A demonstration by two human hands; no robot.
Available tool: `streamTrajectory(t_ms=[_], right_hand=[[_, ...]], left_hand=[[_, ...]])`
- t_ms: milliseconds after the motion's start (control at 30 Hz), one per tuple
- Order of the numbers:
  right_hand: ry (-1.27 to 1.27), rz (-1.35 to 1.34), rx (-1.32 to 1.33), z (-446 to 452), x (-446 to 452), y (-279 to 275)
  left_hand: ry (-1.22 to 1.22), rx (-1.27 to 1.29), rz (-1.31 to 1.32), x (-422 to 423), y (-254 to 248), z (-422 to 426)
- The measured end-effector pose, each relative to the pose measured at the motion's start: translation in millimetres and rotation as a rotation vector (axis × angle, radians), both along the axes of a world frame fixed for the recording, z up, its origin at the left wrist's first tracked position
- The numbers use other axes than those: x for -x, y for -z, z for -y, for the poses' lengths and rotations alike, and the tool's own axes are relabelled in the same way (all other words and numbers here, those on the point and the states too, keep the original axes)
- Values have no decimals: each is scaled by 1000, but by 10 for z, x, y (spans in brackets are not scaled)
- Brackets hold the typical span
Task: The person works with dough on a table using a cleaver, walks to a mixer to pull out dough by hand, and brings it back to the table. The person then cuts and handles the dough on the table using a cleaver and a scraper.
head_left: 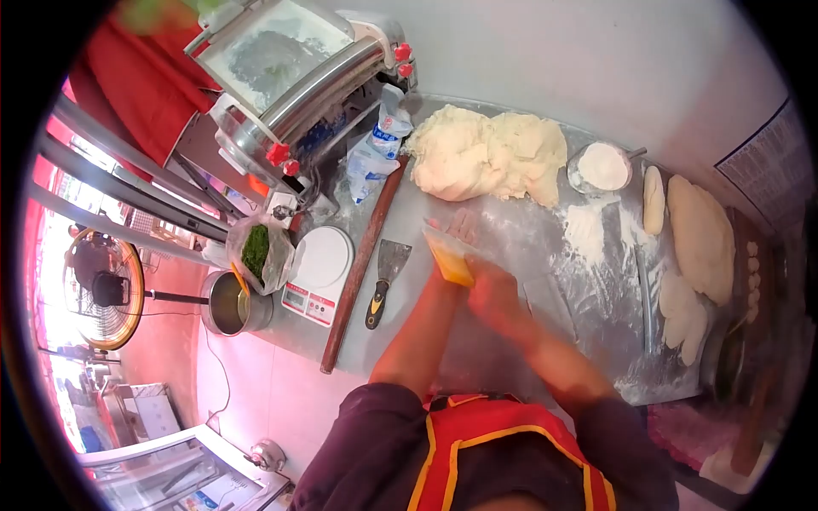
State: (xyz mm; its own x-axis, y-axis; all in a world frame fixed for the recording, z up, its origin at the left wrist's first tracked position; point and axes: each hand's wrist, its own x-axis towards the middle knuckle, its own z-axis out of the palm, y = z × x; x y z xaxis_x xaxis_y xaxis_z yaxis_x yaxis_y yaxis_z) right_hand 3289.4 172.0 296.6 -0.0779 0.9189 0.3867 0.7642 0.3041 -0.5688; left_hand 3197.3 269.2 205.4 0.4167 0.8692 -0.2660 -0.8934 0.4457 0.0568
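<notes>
My right hand (494, 291) is closed on a yellow scraper (454, 267) with a pale, translucent edge, which lies across my left hand and wrist. My left hand (463, 228) is stretched out over the metal table, its fingers extended and partly hidden behind the scraper. Just beyond my fingertips sits a large mass of pale dough (486, 157). To the left lie a metal scraper with a black and yellow handle (377, 302) and a long wooden rolling pin (362, 272).
A white scale (319, 264), a bag of greens (256, 251) and a metal pot (230, 308) stand left, below a dough machine (298, 77). On the right are a flour bowl (602, 167), scattered flour (585, 234) and shaped dough (700, 230). A fan (106, 285) stands far left.
</notes>
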Motion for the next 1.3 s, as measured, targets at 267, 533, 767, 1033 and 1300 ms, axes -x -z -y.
streamTrajectory(t_ms=[267, 533, 767, 1033, 1300], right_hand=[[-24, 0, 104, -286, -144, 170], [132, 53, 349, -788, -311, 33], [-42, -54, 35, -362, -154, -116], [115, -7, 308, -760, -417, -234], [96, -237, 145, -446, -453, -730]], left_hand=[[-74, 18, -80, -17, -177, 1], [4, -149, -64, -119, -356, 34], [-178, -248, -32, 15, -306, -242], [-15, -177, -201, -53, -556, -37], [297, -750, -1049, 316, -785, -146]])
